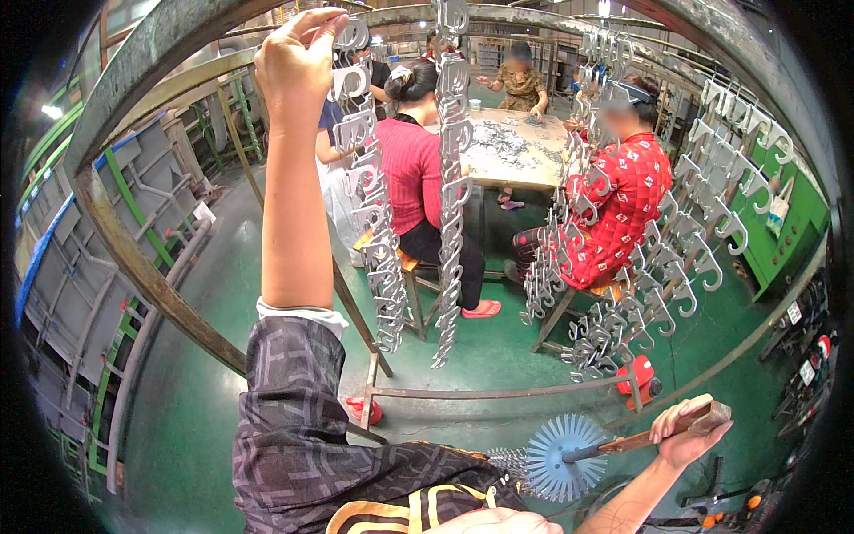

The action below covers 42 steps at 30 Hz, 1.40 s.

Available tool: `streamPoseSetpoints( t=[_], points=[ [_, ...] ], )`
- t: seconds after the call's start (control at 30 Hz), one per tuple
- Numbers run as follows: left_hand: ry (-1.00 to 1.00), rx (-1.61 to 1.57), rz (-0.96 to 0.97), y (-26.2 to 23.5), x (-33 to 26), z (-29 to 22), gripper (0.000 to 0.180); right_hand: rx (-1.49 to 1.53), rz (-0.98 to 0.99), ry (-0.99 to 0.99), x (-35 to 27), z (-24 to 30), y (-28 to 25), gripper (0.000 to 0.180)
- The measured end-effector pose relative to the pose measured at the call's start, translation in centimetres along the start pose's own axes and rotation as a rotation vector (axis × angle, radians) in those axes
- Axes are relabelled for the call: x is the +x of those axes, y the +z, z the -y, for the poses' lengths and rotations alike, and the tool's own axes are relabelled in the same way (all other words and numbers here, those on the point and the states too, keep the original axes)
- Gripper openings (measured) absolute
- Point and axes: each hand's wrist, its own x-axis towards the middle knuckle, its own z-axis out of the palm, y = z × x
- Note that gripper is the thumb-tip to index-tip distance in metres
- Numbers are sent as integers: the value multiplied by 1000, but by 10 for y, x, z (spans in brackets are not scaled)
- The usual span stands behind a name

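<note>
My left hand (298, 67) is raised high at the upper left, its thumb and fingers pinched together at the top of a hanging strand of grey metal hooks (382, 231). The exact grip point is partly hidden. Low at the right, my right hand (687, 433) is wrapped around the brown handle of a round brush. At the handle's far end, the blue brush head (567, 457) has bristles fanning outward. A second strand of hooks (451, 196) hangs in the middle, right of the first and apart from both hands.
More hook strands (658, 276) hang at the right. Beyond the curved metal rack frame (124, 240), several people sit around a table (494, 165) strewn with small dark parts. A low crossbar (498, 392) spans the front. Red objects (633, 374) stand near its legs; green machinery (783, 222) lines the right.
</note>
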Motion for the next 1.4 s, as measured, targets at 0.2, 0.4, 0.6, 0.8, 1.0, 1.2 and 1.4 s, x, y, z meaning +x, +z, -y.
streamPoseSetpoints(
  t=[0.2, 0.4, 0.6, 0.8, 1.0, 1.2, 1.4],
  points=[
    [-71, -222, 60, 0, 4, 12, 12, -18, 17, -4, 1, 0, 2, 65],
    [38, -103, 53, -3, 10, 21, 14, -7, 17, -1, 2, -1, 3, 65],
    [26, -183, 8, -7, 18, 34, 15, -6, 31, -6, 2, -1, 2, 64],
    [-51, -244, -50, -16, 16, 28, 15, -38, 30, -26, 2, 0, -3, 64],
    [-71, -344, -40, -20, 19, 30, 17, -38, -2, -23, 1, -1, -8, 64],
    [-93, -467, -23, -29, 22, 37, 17, -4, -48, -7, 2, -1, -5, 68],
    [-126, -532, -1, -21, 21, 37, 18, -17, -40, -10, 2, 0, -5, 68]
  ],
)
